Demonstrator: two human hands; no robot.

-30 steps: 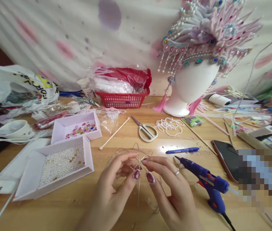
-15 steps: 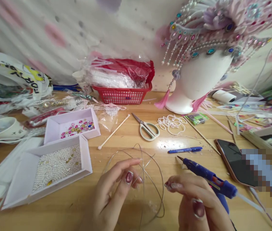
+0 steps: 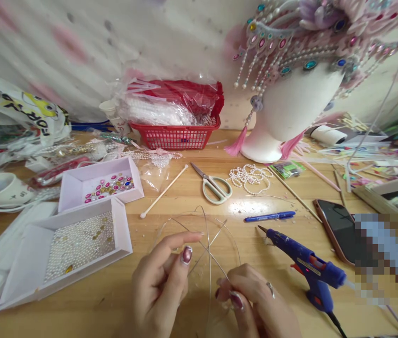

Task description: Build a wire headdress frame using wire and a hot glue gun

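Thin silvery wire (image 3: 209,263), bent into loops and crossing strands, lies between my two hands over the wooden table. My left hand (image 3: 159,286) is closed round a strand at the wire's left side, thumb bent in and index finger reaching towards the crossing; the exact grip is partly hidden by the fingers. My right hand (image 3: 258,300), with a ring on one finger, pinches another strand at the lower right between thumb and fingers. Right of that hand rests a blue hot glue gun (image 3: 304,258), its nozzle pointing up and left.
Scissors (image 3: 216,188), a bead string (image 3: 250,178) and a blue pen (image 3: 269,217) lie beyond the wire. White boxes of pearls (image 3: 123,234) and gems (image 3: 137,180) stand left. Behind are a red basket (image 3: 175,137) and a foam head (image 3: 283,112) wearing a headdress. A phone (image 3: 339,234) lies right.
My right hand has moved left and down from beside the glue gun and closed on a wire strand. The left hand keeps nearly the same place, its thumb and fingers drawn closer together.
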